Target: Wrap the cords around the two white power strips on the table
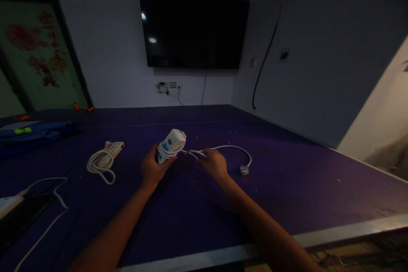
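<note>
My left hand [153, 165] is closed around a white and blue power strip [174, 138], which it holds tilted above the purple surface. Several turns of white cord are wound about the strip's body. To the right of it, my right hand [214, 162] pinches the white cord [196, 152] where it runs off the strip. Beyond my right fingers the cord curves right and down to a white plug [244, 170] at its end. The fingertips of my right hand are partly hidden by the hand itself.
A second power strip [119, 148] with coiled white cord [101, 163] lies on the purple surface [178, 225] at left. Farther left are another white strip [9, 205] with cord and blue cloth [47, 129]. A television [194, 29] hangs on the back wall.
</note>
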A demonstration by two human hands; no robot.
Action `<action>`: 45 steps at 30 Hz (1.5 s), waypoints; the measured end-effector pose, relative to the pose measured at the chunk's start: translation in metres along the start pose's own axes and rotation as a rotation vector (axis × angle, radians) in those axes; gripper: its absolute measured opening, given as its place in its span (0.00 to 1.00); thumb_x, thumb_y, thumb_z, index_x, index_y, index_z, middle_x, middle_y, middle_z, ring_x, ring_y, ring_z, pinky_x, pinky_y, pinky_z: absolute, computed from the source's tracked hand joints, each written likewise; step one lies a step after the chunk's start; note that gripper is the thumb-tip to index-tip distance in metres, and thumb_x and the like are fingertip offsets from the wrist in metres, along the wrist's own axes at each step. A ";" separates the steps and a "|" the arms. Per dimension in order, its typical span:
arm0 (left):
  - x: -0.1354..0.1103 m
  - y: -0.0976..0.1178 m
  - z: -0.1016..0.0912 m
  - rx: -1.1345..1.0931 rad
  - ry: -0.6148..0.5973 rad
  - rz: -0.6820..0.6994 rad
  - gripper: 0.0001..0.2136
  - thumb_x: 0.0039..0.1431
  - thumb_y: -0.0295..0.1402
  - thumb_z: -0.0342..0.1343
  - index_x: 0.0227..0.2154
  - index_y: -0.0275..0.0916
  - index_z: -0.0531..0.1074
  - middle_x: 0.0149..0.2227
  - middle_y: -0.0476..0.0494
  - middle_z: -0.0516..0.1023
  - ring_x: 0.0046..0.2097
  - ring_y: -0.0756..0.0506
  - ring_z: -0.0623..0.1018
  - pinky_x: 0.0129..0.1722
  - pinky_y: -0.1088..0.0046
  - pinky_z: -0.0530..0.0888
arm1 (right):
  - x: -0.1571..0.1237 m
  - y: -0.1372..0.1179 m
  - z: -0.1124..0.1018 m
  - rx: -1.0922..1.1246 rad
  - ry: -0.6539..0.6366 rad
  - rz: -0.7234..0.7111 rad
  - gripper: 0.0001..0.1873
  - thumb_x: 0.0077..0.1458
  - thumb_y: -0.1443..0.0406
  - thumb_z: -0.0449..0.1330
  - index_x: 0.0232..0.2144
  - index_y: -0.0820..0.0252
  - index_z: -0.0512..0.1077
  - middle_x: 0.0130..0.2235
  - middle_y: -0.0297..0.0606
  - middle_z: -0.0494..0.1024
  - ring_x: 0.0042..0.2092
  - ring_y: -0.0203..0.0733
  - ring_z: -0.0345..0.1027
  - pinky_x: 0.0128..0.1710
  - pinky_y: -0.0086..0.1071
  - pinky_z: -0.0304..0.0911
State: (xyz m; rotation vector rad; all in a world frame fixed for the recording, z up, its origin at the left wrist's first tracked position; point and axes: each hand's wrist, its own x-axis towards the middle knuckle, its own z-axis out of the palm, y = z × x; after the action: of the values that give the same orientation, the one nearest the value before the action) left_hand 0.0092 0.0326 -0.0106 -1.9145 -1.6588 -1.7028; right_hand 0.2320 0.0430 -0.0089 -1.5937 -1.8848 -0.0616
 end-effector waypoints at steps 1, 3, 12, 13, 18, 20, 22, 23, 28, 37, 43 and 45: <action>-0.001 0.001 0.002 0.013 -0.017 0.016 0.32 0.43 0.55 0.57 0.48 0.38 0.68 0.42 0.38 0.78 0.42 0.39 0.77 0.41 0.65 0.72 | 0.000 0.000 -0.004 -0.087 0.059 0.026 0.09 0.50 0.61 0.62 0.35 0.57 0.72 0.31 0.38 0.74 0.33 0.40 0.66 0.28 0.28 0.50; -0.005 0.003 0.006 0.041 -0.067 0.060 0.33 0.41 0.56 0.58 0.47 0.38 0.68 0.42 0.38 0.78 0.42 0.39 0.77 0.42 0.66 0.72 | -0.001 0.002 -0.010 -0.220 0.142 0.045 0.08 0.55 0.63 0.56 0.37 0.57 0.72 0.30 0.39 0.74 0.32 0.40 0.66 0.28 0.29 0.49; -0.005 0.006 0.008 0.043 -0.047 -0.171 0.32 0.45 0.55 0.55 0.48 0.39 0.68 0.41 0.37 0.78 0.42 0.38 0.77 0.39 0.66 0.72 | -0.006 0.012 -0.007 -0.309 0.195 -0.508 0.09 0.58 0.69 0.52 0.32 0.58 0.73 0.31 0.39 0.75 0.36 0.40 0.62 0.34 0.31 0.52; -0.002 0.003 0.007 0.033 -0.022 -0.222 0.31 0.46 0.55 0.54 0.48 0.38 0.68 0.41 0.37 0.78 0.42 0.38 0.77 0.38 0.66 0.72 | -0.007 0.009 -0.005 -0.299 0.168 -0.579 0.09 0.59 0.66 0.53 0.32 0.58 0.73 0.32 0.39 0.75 0.36 0.40 0.61 0.36 0.32 0.52; 0.007 -0.014 0.004 -0.004 0.105 -0.320 0.32 0.45 0.56 0.54 0.47 0.37 0.69 0.41 0.36 0.78 0.43 0.37 0.77 0.39 0.65 0.71 | -0.009 -0.017 0.006 -0.236 -0.043 -0.814 0.16 0.59 0.55 0.53 0.34 0.59 0.74 0.30 0.39 0.75 0.40 0.43 0.62 0.46 0.38 0.52; 0.007 -0.016 0.005 -0.017 0.121 -0.305 0.32 0.45 0.56 0.54 0.47 0.37 0.69 0.42 0.36 0.78 0.44 0.37 0.77 0.40 0.64 0.71 | -0.009 -0.023 0.010 -0.211 -0.118 -0.788 0.17 0.60 0.56 0.53 0.31 0.60 0.75 0.29 0.40 0.76 0.40 0.43 0.64 0.47 0.38 0.52; 0.007 -0.015 0.005 -0.031 0.129 -0.288 0.32 0.45 0.56 0.55 0.48 0.36 0.69 0.43 0.35 0.77 0.44 0.37 0.76 0.41 0.64 0.71 | -0.009 -0.023 0.013 -0.133 -0.150 -0.669 0.16 0.61 0.58 0.51 0.32 0.61 0.76 0.30 0.40 0.77 0.39 0.42 0.67 0.46 0.36 0.55; 0.007 -0.015 0.005 -0.038 0.136 -0.283 0.32 0.45 0.56 0.55 0.48 0.36 0.69 0.43 0.35 0.77 0.44 0.37 0.76 0.41 0.64 0.71 | -0.009 -0.021 0.013 -0.061 -0.159 -0.583 0.15 0.61 0.59 0.51 0.36 0.59 0.76 0.31 0.39 0.78 0.38 0.40 0.68 0.43 0.33 0.57; 0.007 -0.015 0.003 -0.058 0.164 -0.274 0.33 0.45 0.56 0.54 0.48 0.36 0.68 0.43 0.34 0.77 0.45 0.36 0.76 0.42 0.63 0.71 | -0.004 -0.007 0.009 0.255 -0.256 -0.136 0.25 0.51 0.54 0.60 0.51 0.53 0.67 0.28 0.29 0.78 0.30 0.35 0.71 0.30 0.25 0.59; 0.008 -0.020 0.003 -0.034 0.176 -0.272 0.32 0.45 0.55 0.55 0.47 0.37 0.68 0.42 0.36 0.77 0.44 0.37 0.76 0.41 0.65 0.71 | 0.004 0.010 0.001 0.116 -0.497 -0.008 0.23 0.45 0.44 0.60 0.29 0.57 0.76 0.28 0.35 0.77 0.31 0.38 0.70 0.25 0.26 0.55; 0.011 -0.024 0.001 -0.006 0.194 -0.316 0.31 0.45 0.55 0.54 0.47 0.37 0.68 0.42 0.35 0.77 0.44 0.37 0.76 0.42 0.63 0.71 | 0.005 0.024 -0.003 0.450 -0.747 -0.031 0.26 0.45 0.45 0.59 0.28 0.63 0.75 0.25 0.35 0.74 0.25 0.33 0.64 0.23 0.24 0.55; 0.011 -0.025 0.001 -0.009 0.196 -0.322 0.31 0.45 0.55 0.54 0.47 0.37 0.68 0.42 0.36 0.77 0.44 0.37 0.76 0.41 0.63 0.71 | 0.004 0.022 -0.004 0.528 -0.764 -0.007 0.26 0.44 0.47 0.61 0.34 0.64 0.74 0.28 0.36 0.75 0.26 0.32 0.64 0.23 0.24 0.57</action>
State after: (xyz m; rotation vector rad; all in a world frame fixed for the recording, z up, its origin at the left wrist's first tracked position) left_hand -0.0106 0.0503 -0.0168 -1.4861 -1.9624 -1.9363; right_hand 0.2533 0.0504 -0.0114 -1.3162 -2.1811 1.0877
